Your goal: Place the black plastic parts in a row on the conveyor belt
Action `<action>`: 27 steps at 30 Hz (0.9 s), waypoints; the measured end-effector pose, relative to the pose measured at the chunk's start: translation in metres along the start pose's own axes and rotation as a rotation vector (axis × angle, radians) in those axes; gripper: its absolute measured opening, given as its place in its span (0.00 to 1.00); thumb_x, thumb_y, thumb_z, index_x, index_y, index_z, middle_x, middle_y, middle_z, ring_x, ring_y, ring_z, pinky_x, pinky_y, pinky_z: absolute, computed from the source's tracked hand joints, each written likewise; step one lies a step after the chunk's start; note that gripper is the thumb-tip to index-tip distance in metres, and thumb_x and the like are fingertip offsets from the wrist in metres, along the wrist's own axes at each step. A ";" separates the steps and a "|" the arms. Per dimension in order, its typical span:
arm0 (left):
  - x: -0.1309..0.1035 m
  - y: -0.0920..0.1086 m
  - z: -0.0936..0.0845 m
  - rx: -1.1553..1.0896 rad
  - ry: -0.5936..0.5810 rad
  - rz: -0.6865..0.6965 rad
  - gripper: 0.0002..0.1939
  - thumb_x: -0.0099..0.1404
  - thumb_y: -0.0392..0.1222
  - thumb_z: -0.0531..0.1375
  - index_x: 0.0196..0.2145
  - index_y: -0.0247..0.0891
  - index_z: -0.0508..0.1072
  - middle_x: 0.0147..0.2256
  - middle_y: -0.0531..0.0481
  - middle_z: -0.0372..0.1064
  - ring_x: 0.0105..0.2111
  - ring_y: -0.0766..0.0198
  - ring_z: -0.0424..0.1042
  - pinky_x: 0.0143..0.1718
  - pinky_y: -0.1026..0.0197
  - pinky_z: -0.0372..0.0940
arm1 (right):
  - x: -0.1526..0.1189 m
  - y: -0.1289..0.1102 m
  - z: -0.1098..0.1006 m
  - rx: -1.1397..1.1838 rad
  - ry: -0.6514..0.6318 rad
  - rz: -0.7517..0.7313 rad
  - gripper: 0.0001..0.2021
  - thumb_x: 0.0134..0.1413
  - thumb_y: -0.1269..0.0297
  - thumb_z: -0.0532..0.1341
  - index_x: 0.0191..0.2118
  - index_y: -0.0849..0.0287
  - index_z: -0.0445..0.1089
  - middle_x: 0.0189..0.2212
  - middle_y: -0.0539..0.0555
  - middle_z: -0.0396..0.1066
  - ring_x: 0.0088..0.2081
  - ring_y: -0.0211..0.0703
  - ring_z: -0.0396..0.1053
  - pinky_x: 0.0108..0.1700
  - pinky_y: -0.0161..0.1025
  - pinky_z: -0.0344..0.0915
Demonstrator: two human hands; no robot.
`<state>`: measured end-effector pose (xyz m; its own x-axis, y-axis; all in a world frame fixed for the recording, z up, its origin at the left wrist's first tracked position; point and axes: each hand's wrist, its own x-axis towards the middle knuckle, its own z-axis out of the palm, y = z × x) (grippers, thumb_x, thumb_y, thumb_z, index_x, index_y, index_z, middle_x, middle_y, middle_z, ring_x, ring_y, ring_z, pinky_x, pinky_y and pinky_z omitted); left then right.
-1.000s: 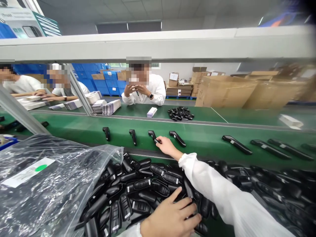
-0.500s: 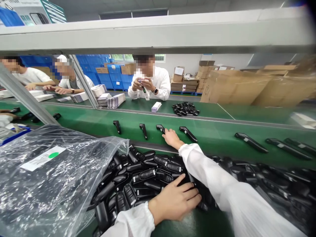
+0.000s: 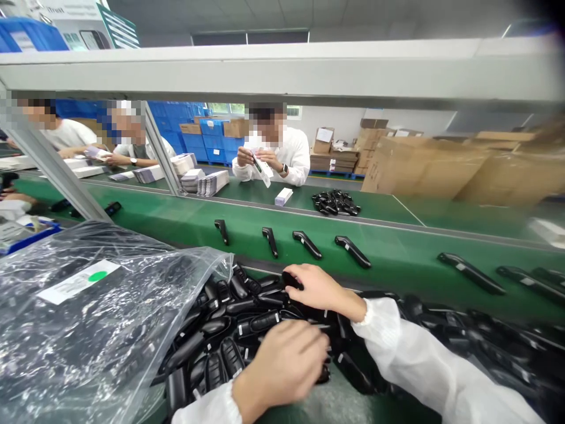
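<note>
A heap of black plastic handle parts [image 3: 247, 324] lies in front of me at the near side of the green conveyor belt [image 3: 397, 259]. My right hand [image 3: 320, 290] is over the heap's far edge, its fingers curled around one black part [image 3: 291, 278]. My left hand [image 3: 282, 362] lies palm down on the heap nearer to me. It is blurred, its fingers bent over the parts, and its grip is unclear. Several single black parts lie spaced along the belt; the nearest ones [image 3: 307, 244] [image 3: 353, 251] are just beyond my right hand.
A crinkled clear plastic bag [image 3: 88, 318] with a white label covers the left. A grey frame bar [image 3: 282, 70] crosses overhead. Across the belt three co-workers sit; one [image 3: 271, 150] holds a part, with a small white box [image 3: 283, 196] and a pile of black parts [image 3: 335, 203] nearby. Cardboard boxes [image 3: 424, 168] stand at the back right.
My right hand has left the belt and come back to the heap, closing on a part. My left hand has shifted left and curled. The parts on the belt have drifted right.
</note>
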<state>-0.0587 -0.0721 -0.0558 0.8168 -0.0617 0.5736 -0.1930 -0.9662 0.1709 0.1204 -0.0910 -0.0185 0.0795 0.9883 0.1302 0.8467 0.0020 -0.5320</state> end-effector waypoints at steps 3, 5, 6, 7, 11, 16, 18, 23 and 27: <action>-0.014 -0.019 -0.014 -0.054 0.217 -0.445 0.12 0.71 0.41 0.56 0.51 0.39 0.65 0.36 0.48 0.72 0.32 0.60 0.71 0.34 0.58 0.68 | -0.011 -0.008 -0.012 0.518 0.080 0.025 0.16 0.55 0.68 0.60 0.50 0.55 0.65 0.44 0.55 0.75 0.42 0.43 0.73 0.44 0.40 0.69; -0.021 -0.030 -0.015 -0.169 0.264 -0.611 0.18 0.72 0.44 0.57 0.56 0.40 0.59 0.38 0.49 0.71 0.31 0.62 0.72 0.31 0.61 0.68 | -0.019 -0.013 -0.013 0.763 0.071 -0.025 0.15 0.53 0.71 0.60 0.47 0.54 0.64 0.49 0.55 0.73 0.47 0.42 0.72 0.48 0.41 0.69; -0.023 -0.033 -0.015 -0.220 0.257 -0.628 0.19 0.73 0.44 0.56 0.58 0.41 0.58 0.39 0.49 0.72 0.32 0.63 0.73 0.32 0.61 0.69 | -0.022 -0.015 -0.011 0.818 0.058 -0.047 0.15 0.51 0.73 0.60 0.46 0.54 0.65 0.51 0.55 0.72 0.50 0.43 0.71 0.51 0.41 0.68; -0.025 -0.035 -0.014 -0.250 0.240 -0.613 0.16 0.74 0.43 0.54 0.57 0.43 0.59 0.40 0.50 0.72 0.34 0.63 0.74 0.35 0.62 0.69 | -0.024 -0.016 -0.009 0.825 0.041 -0.059 0.15 0.49 0.75 0.60 0.44 0.54 0.65 0.51 0.54 0.72 0.51 0.43 0.71 0.52 0.42 0.67; -0.026 -0.035 -0.011 -0.246 0.193 -0.530 0.09 0.75 0.38 0.51 0.49 0.44 0.66 0.45 0.50 0.72 0.43 0.62 0.73 0.46 0.60 0.67 | -0.026 -0.013 -0.004 0.580 -0.059 -0.027 0.11 0.47 0.75 0.61 0.38 0.55 0.70 0.44 0.51 0.75 0.47 0.44 0.72 0.51 0.41 0.66; -0.022 -0.036 -0.008 -0.284 0.158 -0.589 0.06 0.75 0.38 0.51 0.43 0.41 0.68 0.41 0.50 0.72 0.41 0.63 0.73 0.45 0.61 0.67 | -0.018 -0.009 -0.011 0.316 -0.231 -0.024 0.16 0.52 0.71 0.61 0.47 0.53 0.74 0.41 0.49 0.77 0.40 0.43 0.73 0.45 0.38 0.65; -0.021 -0.037 -0.013 -0.244 0.129 -0.591 0.07 0.75 0.38 0.51 0.43 0.41 0.68 0.41 0.51 0.72 0.40 0.63 0.73 0.44 0.61 0.68 | -0.014 -0.006 -0.014 0.251 -0.286 -0.041 0.14 0.52 0.69 0.61 0.44 0.53 0.76 0.36 0.48 0.77 0.35 0.41 0.72 0.41 0.37 0.65; -0.043 -0.021 -0.048 0.122 -0.041 -0.498 0.17 0.74 0.42 0.52 0.58 0.41 0.64 0.55 0.46 0.68 0.53 0.55 0.68 0.54 0.52 0.65 | 0.014 0.031 -0.008 0.317 -0.129 0.090 0.13 0.54 0.63 0.63 0.45 0.55 0.76 0.36 0.49 0.77 0.35 0.43 0.73 0.40 0.37 0.67; -0.080 0.002 -0.071 0.385 -0.223 -0.350 0.29 0.71 0.52 0.55 0.66 0.43 0.57 0.65 0.47 0.57 0.63 0.51 0.58 0.65 0.46 0.51 | 0.049 0.077 0.009 0.065 0.113 0.325 0.20 0.56 0.65 0.61 0.55 0.58 0.70 0.45 0.55 0.76 0.42 0.45 0.74 0.45 0.38 0.68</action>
<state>-0.1635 -0.0516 -0.0446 0.8994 0.2681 0.3452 0.2884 -0.9575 -0.0078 0.1845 -0.0407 -0.0606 0.3998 0.9159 0.0351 0.7328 -0.2965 -0.6124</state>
